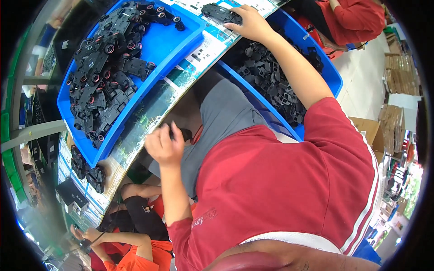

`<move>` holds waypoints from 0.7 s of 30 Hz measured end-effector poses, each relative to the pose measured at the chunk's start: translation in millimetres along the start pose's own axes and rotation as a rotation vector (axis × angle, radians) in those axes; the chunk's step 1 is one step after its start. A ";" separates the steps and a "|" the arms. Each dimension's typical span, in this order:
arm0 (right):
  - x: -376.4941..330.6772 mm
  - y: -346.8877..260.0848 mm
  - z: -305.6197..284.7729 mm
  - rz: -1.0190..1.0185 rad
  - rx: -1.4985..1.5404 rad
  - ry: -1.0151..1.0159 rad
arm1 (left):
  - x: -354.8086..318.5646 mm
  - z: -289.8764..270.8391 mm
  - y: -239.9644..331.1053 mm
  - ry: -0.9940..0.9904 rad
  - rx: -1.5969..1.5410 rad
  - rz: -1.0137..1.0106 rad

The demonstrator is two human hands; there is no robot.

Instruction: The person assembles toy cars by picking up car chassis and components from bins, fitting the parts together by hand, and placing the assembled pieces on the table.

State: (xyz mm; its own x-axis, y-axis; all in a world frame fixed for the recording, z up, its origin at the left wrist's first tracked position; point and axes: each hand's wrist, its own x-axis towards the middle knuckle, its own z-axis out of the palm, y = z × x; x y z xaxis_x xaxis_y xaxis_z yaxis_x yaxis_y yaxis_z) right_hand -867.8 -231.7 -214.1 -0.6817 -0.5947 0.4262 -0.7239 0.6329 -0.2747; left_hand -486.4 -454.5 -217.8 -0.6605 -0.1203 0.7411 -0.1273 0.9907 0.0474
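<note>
My right hand [254, 23] is at the top of the view, thumb and fingers closed around the near end of a black toy car chassis [216, 13], which lies on the worktable. Lower down, just off the table's edge and above my lap, is my left hand [165, 145]. Its fingers are curled in; a small dark bit shows by the fingertips, too little to name. Left of both hands stands a blue bin [156, 86] heaped with black car chassis [101, 54] that have wheels with reddish rings.
A second blue bin [332, 74] of small black plastic parts [275, 72] sits beside my right arm. More black chassis [86, 169] lie at the table's near left. A co-worker in orange [135, 253] sits at lower left, another in red [357, 22] at upper right. Cardboard [398, 81] is stacked at right.
</note>
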 end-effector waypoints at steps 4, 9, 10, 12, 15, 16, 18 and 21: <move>4.0 3.5 7.7 0.025 0.013 0.051 | 81.4 24.7 -13.7 -0.002 0.236 0.066; 9.3 29.9 -13.4 -0.063 0.049 -0.023 | 107.3 70.8 -41.3 0.017 0.200 0.090; 7.3 33.5 -19.2 -0.074 0.063 -0.056 | 110.6 70.8 -40.6 0.003 0.183 0.039; 2.7 47.6 -40.1 0.040 0.157 -0.044 | 113.5 70.9 -37.6 0.016 0.148 0.015; 3.7 98.5 -58.7 0.146 0.140 0.136 | 116.5 72.5 -30.8 0.026 0.091 -0.017; 8.8 102.3 -73.4 0.250 0.133 0.147 | 116.7 70.3 -30.9 0.013 0.091 -0.039; 15.4 110.8 -99.4 0.277 0.063 0.173 | 114.7 69.0 -30.8 -0.001 0.089 -0.065; 23.0 174.0 -108.5 0.099 0.473 0.164 | 115.6 71.6 -29.9 0.011 0.119 -0.048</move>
State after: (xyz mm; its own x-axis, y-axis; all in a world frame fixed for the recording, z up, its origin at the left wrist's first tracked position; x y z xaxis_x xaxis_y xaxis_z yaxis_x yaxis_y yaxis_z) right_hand -997.9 -81.5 -158.5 -0.7514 -0.4331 0.4977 -0.6513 0.3661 -0.6647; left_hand -611.9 -502.5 -181.4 -0.6433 -0.1659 0.7474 -0.2461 0.9692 0.0033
